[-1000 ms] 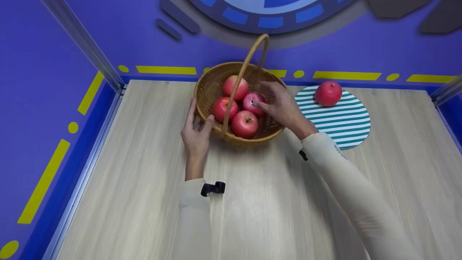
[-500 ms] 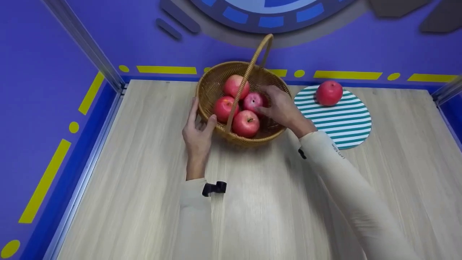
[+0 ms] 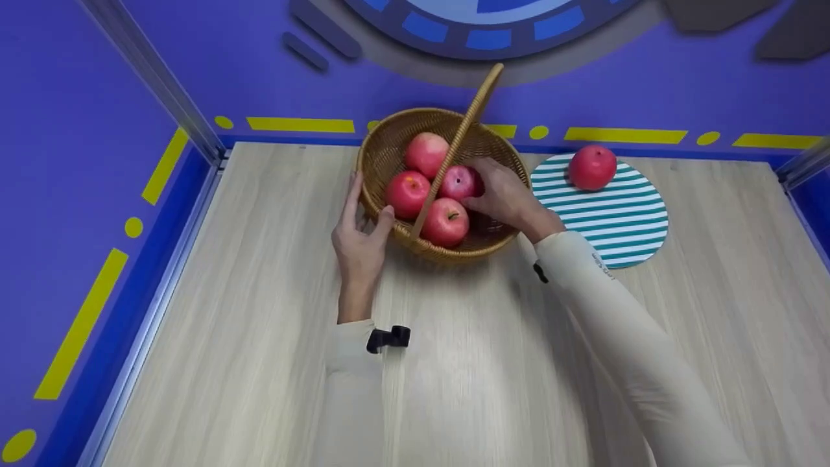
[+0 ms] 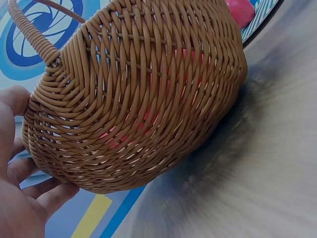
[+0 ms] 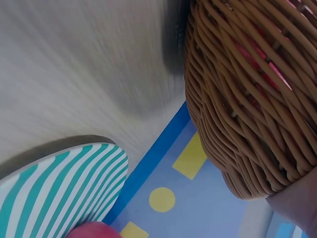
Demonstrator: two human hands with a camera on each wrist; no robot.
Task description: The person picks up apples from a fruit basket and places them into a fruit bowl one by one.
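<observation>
A wicker basket (image 3: 447, 254) with a tall arched handle (image 3: 462, 138) stands tilted near the back wall, holding several red apples. My left hand (image 3: 360, 250) grips its left side, the thumb at the rim; in the left wrist view, the fingers (image 4: 54, 196) lie against the outer weave. Inside the basket, my right hand (image 3: 502, 194) holds a pinkish apple (image 3: 458, 182) between thumb and fingers; its fingertips are partly hidden. Beside that apple lie a pale red apple (image 3: 426, 154), a red apple (image 3: 407, 194) and one with its stem showing (image 3: 446, 222).
A round mat with green and white stripes (image 3: 613, 227) lies right of the basket. On its back edge sits another red apple (image 3: 592, 168). Blue walls (image 3: 292, 91) bound the wooden table (image 3: 454, 363) at the back and left.
The basket has shifted slightly right, and its handle has swung round to the right. My left hand has moved along with it. The right hand has closed in around the pinkish apple.
</observation>
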